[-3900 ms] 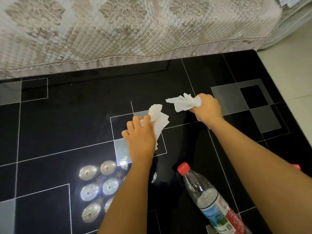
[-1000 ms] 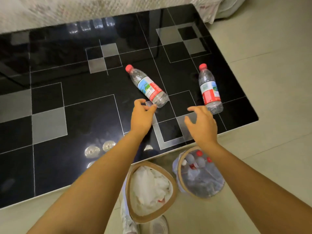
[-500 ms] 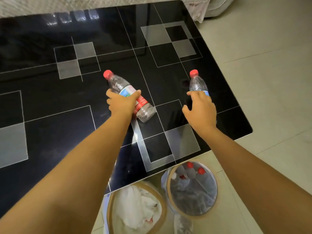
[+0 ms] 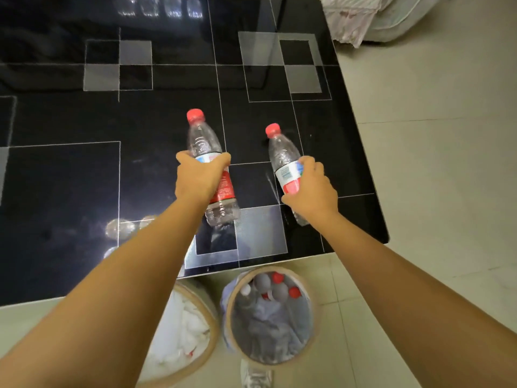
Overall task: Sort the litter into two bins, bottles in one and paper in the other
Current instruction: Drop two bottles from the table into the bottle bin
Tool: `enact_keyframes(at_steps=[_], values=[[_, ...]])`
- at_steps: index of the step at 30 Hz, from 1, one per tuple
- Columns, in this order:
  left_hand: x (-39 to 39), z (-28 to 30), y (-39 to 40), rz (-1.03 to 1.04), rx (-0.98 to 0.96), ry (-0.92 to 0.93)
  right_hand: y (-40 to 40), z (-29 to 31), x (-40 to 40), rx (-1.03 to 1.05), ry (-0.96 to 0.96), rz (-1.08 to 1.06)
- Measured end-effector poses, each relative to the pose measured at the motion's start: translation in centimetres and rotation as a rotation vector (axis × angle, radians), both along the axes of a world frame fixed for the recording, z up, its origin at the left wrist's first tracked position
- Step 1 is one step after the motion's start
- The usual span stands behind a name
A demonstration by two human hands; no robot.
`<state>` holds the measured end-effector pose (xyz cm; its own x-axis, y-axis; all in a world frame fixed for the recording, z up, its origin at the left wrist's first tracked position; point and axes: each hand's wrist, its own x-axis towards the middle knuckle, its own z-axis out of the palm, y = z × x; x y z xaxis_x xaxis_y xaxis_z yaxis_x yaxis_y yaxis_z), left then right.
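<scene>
My left hand (image 4: pixel 200 177) grips a clear plastic bottle (image 4: pixel 205 144) with a red cap and red label around its middle, above the black glass table (image 4: pixel 70 177). My right hand (image 4: pixel 310 189) grips a second red-capped bottle (image 4: pixel 281 152) by its label. On the floor below the table's near edge stand two round bins. The left bin (image 4: pixel 212 340) holds white crumpled paper. Several red-capped bottles lie in the right bin (image 4: pixel 313 326).
The table's right edge and near corner (image 4: pixel 383 236) border a pale tiled floor (image 4: pixel 433 163). A cloth-covered piece of furniture (image 4: pixel 372 15) sits at the far right corner. A shoe (image 4: pixel 256 373) shows below the bins.
Both hands dropped the paper, moved to the two bottles and closed around them. Both bottles now point cap-away, turned from where they lay. My view has shifted nearer the table's edge.
</scene>
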<state>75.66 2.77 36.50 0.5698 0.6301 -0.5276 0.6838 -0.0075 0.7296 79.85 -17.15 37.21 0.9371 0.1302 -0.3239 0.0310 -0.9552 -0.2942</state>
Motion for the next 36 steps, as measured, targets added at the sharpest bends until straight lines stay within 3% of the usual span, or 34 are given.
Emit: enact_keyframes(at_steps=[4, 9, 19, 29, 34, 36], values=[[-1.9, 1.1, -1.9, -0.042, 0.087, 0.05, 0.8, -0.2, -1.5, -0.074, 0.117, 0.125], [-4.9, 1.8, -3.0, -0.066, 0.151, -0.002, 1.8, -1.0, -5.4, -0.045, 0.077, 0.186], [-11.9, 2.2, -5.3, -0.189, 0.04, -0.238, -0.8, -1.0, -11.6, 0.151, 0.157, 0.006], [-20.7, -0.7, -8.3, -0.435, -0.021, -0.367, -5.9, -3.8, -20.9, 0.674, 0.106, -0.327], [-24.2, -3.9, -10.5, -0.598, -0.051, -0.355, -7.3, -6.0, -24.9, 0.551, 0.118, -0.283], [-24.7, -4.9, -11.1, -0.623, -0.076, -0.365, -7.7, -6.6, -25.4, 0.595, 0.13, -0.268]])
